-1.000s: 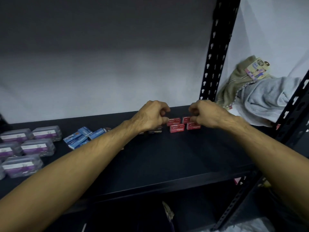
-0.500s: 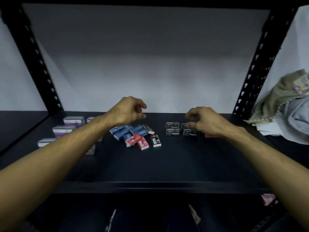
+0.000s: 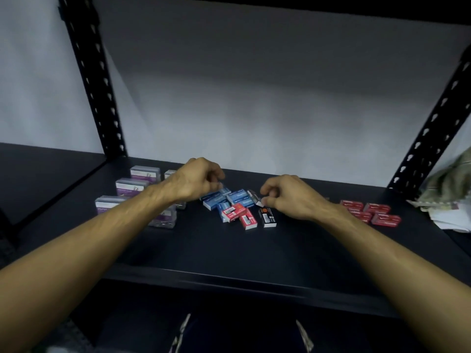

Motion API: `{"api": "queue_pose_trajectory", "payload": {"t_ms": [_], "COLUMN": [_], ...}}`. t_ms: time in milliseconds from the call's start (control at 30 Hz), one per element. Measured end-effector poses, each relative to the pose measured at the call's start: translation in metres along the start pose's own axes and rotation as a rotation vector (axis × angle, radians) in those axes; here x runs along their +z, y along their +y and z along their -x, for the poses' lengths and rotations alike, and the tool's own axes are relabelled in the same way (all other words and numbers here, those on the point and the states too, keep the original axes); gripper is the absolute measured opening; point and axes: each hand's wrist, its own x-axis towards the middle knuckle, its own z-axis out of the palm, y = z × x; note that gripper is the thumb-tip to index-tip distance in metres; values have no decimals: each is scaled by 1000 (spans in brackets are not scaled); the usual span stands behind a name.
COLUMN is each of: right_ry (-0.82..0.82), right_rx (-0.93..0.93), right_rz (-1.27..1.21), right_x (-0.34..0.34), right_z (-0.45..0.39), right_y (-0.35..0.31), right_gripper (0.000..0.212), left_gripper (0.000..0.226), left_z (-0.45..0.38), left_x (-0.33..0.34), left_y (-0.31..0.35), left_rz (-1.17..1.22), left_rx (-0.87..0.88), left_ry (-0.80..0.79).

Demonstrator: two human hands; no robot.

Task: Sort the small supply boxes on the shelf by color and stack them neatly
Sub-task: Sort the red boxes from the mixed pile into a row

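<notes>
1. Both bare forearms reach in over the black shelf board [image 3: 229, 250], toward a loose heap of small boxes in the middle.
2. The left hand [image 3: 196, 182] hangs just above the blue boxes [image 3: 229, 200]. Its fingers are curled in, thumb near the fingertips; whether they pinch anything I cannot tell.
3. The right hand [image 3: 288, 197] sits just right of the heap, fingers curled. Thumb and forefinger seem to pinch the white end of a dark box [image 3: 254, 197] that is tilted against the blue ones; the contact is too blurred to be sure.
4. In front of the blue boxes lie two red boxes with barcode labels [image 3: 239, 215], askew and touching each other.
5. Just beside them on the right lies a black box with an orange mark [image 3: 267, 217].
6. Farther right, past the right wrist, sorted red boxes [image 3: 369, 212] lie flat in a tidy group, well apart from the heap.
7. On the left, clear plastic cases with purple labels [image 3: 132, 186] stand in rows, partly hidden by the left forearm.
8. At the far right edge, crumpled cloth [image 3: 448, 184] rests beyond the perforated black upright [image 3: 433, 123].
</notes>
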Motion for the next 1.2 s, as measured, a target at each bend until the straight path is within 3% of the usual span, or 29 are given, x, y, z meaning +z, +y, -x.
{"api": "queue_pose_trajectory", "payload": {"t_ms": [433, 833, 1200], "right_ry": [-104, -130, -166], "right_rx": [48, 39, 24], "right_rz": [232, 134, 13], "right_x": [41, 43, 36], "right_z": [-11, -10, -6], "right_y": [-31, -20, -19], "right_gripper": [45, 31, 22], "left_gripper": [45, 19, 29], "left_z": [8, 3, -1], "left_x": [32, 22, 12], "left_y": [22, 13, 5], "left_rz": [-72, -91, -109], "left_rx": [37, 44, 59], "left_ry": [-301, -216, -244]}}
